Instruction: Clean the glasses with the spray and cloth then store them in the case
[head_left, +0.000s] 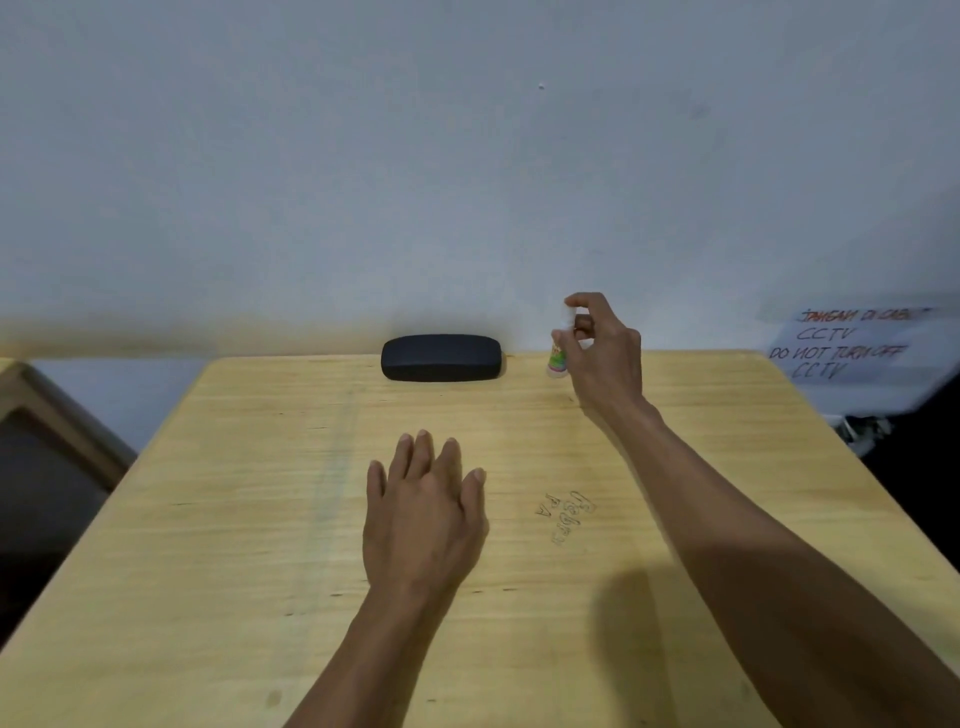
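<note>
My right hand (605, 353) is stretched out to the far right part of the pale yellow wooden surface (260, 519), with its fingers curled round a small white plastic spray bottle (558, 358) that has a colourful label on its lower half. The forefinger is hooked over the bottle's top and the thumb is on its side; the bottle stands roughly upright, its base at or just above the wood, I cannot tell which. Just to the left of it, near the far edge and close to the wall, lies the black oblong glasses case (441, 357), closed, with rounded ends and a matt, slightly grainy skin. It is apart from both my hands. My left hand (423, 512) is nearer to me, around the middle, palm down with the fingers spread loosely and straight, holding nothing; it sits flat on or just over the wood, well apart from the case and pointing roughly toward it. The wood has a fine lengthwise grain, a faint paler stripe running from near to far on the left, a few small dark nicks, and some pen scribbling (566, 514) to the right of my left hand. Behind everything is a plain grey-white wall (467, 156), and at the far right a white paper sheet (852, 348) with handwritten words about CCTV.
</note>
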